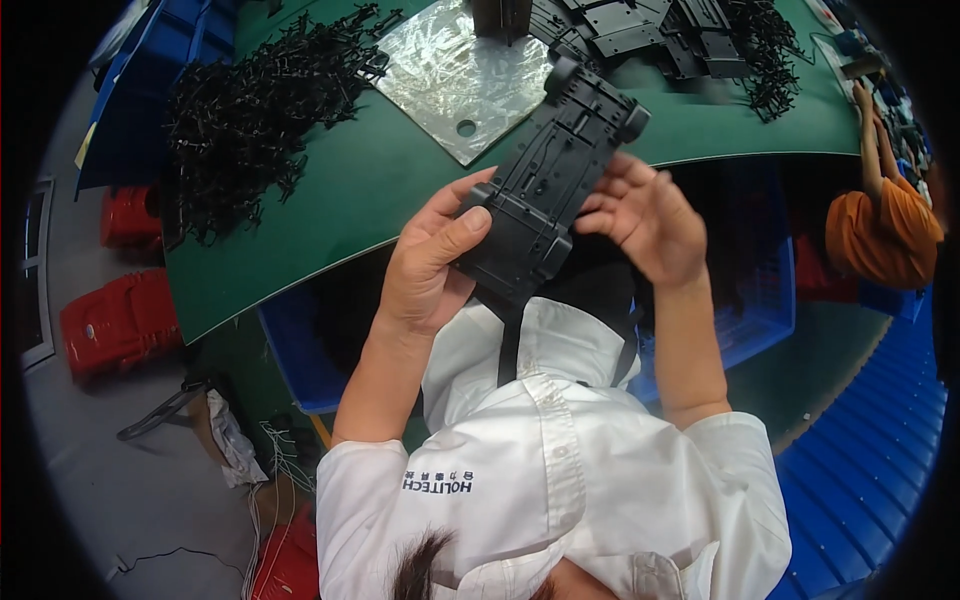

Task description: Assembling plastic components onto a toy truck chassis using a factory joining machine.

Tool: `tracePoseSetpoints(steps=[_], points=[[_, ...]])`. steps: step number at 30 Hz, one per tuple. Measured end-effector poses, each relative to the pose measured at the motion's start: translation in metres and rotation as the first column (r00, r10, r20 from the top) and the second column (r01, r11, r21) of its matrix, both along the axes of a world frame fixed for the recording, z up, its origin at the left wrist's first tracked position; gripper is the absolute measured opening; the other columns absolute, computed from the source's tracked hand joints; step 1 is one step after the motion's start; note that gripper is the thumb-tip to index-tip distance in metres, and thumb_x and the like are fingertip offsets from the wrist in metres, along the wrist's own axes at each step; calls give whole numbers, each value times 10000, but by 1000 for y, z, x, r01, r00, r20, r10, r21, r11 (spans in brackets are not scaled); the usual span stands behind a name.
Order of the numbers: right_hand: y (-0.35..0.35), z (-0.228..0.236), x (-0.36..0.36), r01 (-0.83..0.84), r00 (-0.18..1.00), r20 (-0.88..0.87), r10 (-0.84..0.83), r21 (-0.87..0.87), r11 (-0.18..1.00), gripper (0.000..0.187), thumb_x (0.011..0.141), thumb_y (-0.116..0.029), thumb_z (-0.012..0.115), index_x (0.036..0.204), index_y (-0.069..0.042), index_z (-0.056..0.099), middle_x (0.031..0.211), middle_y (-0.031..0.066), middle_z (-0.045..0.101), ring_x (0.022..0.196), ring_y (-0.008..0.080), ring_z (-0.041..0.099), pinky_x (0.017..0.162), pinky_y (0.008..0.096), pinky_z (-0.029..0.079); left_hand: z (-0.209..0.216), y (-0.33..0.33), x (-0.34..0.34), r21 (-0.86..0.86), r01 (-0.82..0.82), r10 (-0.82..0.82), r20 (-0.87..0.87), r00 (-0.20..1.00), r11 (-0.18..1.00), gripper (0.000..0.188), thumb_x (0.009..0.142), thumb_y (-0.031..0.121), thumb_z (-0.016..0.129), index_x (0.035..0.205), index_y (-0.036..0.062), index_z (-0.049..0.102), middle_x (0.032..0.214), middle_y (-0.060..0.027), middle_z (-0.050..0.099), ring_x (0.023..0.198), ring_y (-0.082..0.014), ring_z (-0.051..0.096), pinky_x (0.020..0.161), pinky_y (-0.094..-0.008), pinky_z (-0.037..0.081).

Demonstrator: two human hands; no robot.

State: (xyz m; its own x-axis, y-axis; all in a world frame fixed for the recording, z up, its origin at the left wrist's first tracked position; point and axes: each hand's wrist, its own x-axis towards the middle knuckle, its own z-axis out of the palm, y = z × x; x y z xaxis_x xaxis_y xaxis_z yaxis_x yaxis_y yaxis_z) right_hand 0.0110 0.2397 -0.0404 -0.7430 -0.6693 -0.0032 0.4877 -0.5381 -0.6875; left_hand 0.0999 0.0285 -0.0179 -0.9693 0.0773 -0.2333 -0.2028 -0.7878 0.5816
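Main hazard, as we judge it: a drop, since the long black plastic vehicle chassis [540,180] with stubby round wheels hangs tilted on the near side of our landmark, the square silver metal plate [450,80], and seems to depend chiefly on one hand. Should that thumb slip on the smooth moulding, we would expect the piece to slide toward the lap or into the blue plastic crate [295,370], below and nearer the body than the plate. A second worry: the wheeled far end overlaps the plate's right-hand edge in our view, so a careless swing might knock a wheel on the metal or on the dark upright block [502,14] at the plate's far side; whether they touch now, we cannot tell. Loose pieces in the tangled heap of thin black plastic parts [240,120], left of the plate, could snag if the chassis strayed that way. Grip: the left hand [425,262] is closed on the chassis's near end, thumb pressed on the upper face, fingers tucked behind; the right hand [655,220] is half-open, fingers loosely curled by the opposite long edge, their contact uncertain to us
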Motion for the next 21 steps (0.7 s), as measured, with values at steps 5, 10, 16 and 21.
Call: tracePoseSetpoints(steps=[5, 10, 16, 21], points=[[-24, 8, 32, 140, 990, 3, -144, 211, 967, 371, 847, -110, 581, 1151, 60, 455, 1020, 111, 575, 877, 144, 578, 748, 263, 490, 2, 12, -1, -45, -46, 47, 21, 999, 998, 443, 833, 79, 573, 1235, -19, 414, 1080, -137, 565, 941, -176, 588, 832, -298, 485], [-24, 3, 32, 187, 979, 32, -200, 231, 955, 348, 859, -61, 549, 1172, 64, 460, 1048, 115, 581, 913, 138, 582, 793, 253, 484, 0, 14, -1, -98, -62, 65, 33, 997, 993, 436, 834, 67, 566, 1238, 2, 415, 1052, -121, 568, 919, -165, 587, 816, -282, 484], [-28, 7, 31, 206, 973, 52, -225, 238, 949, 286, 858, -89, 568, 1107, 42, 521, 973, 75, 603, 835, 94, 573, 729, 215, 480, -6, 12, -1, -70, -41, 46, 62, 997, 997, 421, 832, 54, 553, 1227, -9, 422, 1043, -120, 571, 916, -160, 584, 827, -282, 470], [-32, 6, 30, 226, 965, 87, -247, 200, 953, 303, 859, -70, 554, 1127, 57, 498, 998, 94, 597, 854, 107, 578, 742, 229, 484, -7, 12, -3, -41, -30, 35, 125, 992, 999, 398, 815, 36, 547, 1196, -18, 445, 1043, -118, 571, 921, -167, 580, 828, -285, 469]])
